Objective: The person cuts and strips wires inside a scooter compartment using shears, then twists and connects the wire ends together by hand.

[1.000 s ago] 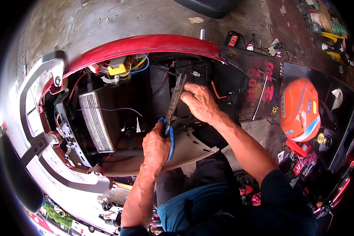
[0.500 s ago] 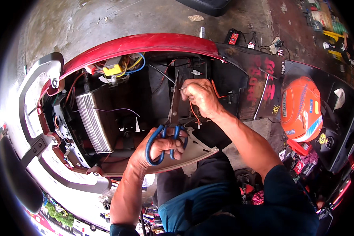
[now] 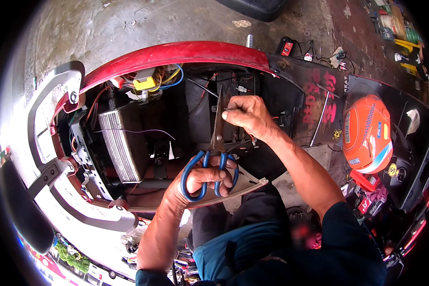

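My left hand (image 3: 206,180) grips a pair of scissors (image 3: 218,136) by its blue looped handles, fingers through the loops. The long, dark blades point away from me and stand slightly apart. Close beside their tips, my right hand (image 3: 250,117) is closed in a pinch; whatever lies between the thumb and finger is too small to make out. Both hands are over the open body of a red vehicle part (image 3: 176,53), where a dark cavity holds wiring. Just below the right wrist a small pale connector (image 3: 254,142) shows.
A finned silver metal box (image 3: 121,145) sits in the cavity's left part, a loose purple wire (image 3: 148,131) across it. Yellow connectors (image 3: 144,85) and blue wires lie near the far edge. A grey grab rail (image 3: 35,114) curves round the left end. On the right rests an orange helmet (image 3: 367,133).
The scissors' handles and blades have spread a little. My right hand has shifted slightly right, and the orange wire that hung by it has mostly gone from sight.
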Demonstrator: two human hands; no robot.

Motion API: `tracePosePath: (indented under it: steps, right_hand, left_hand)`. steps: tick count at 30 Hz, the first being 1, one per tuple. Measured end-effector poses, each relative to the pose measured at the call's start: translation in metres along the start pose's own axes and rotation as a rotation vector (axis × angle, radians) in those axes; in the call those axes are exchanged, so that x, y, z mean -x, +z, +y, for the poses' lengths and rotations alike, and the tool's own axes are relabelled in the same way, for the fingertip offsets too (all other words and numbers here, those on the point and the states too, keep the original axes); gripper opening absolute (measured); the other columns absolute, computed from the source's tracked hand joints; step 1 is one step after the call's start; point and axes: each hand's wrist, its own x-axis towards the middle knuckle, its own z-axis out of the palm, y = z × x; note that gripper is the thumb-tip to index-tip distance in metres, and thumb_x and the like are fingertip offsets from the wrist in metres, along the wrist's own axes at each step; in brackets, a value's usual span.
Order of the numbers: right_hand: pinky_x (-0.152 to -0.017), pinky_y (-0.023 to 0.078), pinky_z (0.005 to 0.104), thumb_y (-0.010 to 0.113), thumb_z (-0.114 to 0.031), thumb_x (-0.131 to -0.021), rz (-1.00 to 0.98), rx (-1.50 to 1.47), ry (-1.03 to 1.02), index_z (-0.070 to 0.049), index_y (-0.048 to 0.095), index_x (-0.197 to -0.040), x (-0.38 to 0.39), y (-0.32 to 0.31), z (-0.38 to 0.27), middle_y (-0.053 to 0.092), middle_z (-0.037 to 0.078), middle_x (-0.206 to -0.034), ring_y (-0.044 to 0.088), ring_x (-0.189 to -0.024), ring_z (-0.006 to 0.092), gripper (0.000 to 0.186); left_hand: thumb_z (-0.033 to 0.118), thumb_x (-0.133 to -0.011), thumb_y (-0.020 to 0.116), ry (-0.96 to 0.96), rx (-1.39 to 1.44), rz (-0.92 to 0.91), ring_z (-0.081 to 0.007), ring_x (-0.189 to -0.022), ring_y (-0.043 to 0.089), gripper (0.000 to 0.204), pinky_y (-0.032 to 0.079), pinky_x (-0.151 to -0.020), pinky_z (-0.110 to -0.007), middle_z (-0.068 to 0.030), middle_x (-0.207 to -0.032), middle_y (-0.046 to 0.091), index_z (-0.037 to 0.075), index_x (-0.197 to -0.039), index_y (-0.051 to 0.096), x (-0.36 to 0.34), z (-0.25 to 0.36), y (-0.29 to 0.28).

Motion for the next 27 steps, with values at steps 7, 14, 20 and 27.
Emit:
tracePosePath:
  steps: [7,14,20,27]
  right_hand:
    - [-0.053,0.033,0.0258,0.051,-0.025,-0.082,-0.107,0.093,-0.063,-0.002,0.054,-0.070,0.000,-0.004,-0.003,0.045,-0.001,-0.062,0.041,-0.060,0.0065,0.026]
    - [-0.053,0.036,0.0294,0.047,-0.018,-0.081,0.036,0.264,-0.030,0.001,0.054,-0.075,0.006,0.006,-0.018,0.047,0.006,-0.060,0.043,-0.056,0.0131,0.022]
    - [-0.052,0.037,0.0296,0.049,-0.017,-0.080,0.057,0.323,-0.109,0.001,0.055,-0.076,0.005,0.007,-0.015,0.043,0.006,-0.059,0.042,-0.055,0.0123,0.020]
    - [-0.051,0.037,0.0293,0.047,-0.019,-0.080,0.098,0.283,-0.111,0.002,0.056,-0.074,0.004,0.009,-0.011,0.046,0.006,-0.059,0.044,-0.054,0.0129,0.024]
  left_hand:
    - [0.005,-0.075,0.057,0.116,-0.326,0.215,-0.0159,-0.061,0.060,0.027,0.048,-0.062,-0.027,-0.0092,-0.071,0.062,-0.006,-0.099,0.059,0.001,0.000,0.003]
    - [0.012,-0.078,0.055,0.105,-0.977,0.555,-0.0310,-0.073,0.062,0.031,0.049,-0.070,-0.037,-0.0187,-0.078,0.063,-0.002,-0.106,0.058,-0.009,-0.010,-0.006]
    - [0.021,-0.082,0.059,0.253,-1.199,0.795,-0.0398,-0.089,0.060,0.035,0.048,-0.078,-0.044,-0.0214,-0.094,0.064,0.002,-0.112,0.057,-0.009,-0.015,0.005]
    - [0.019,-0.083,0.057,0.240,-1.259,0.766,-0.0393,-0.085,0.060,0.032,0.047,-0.076,-0.046,-0.0224,-0.091,0.063,0.003,-0.111,0.057,-0.004,-0.006,0.004]
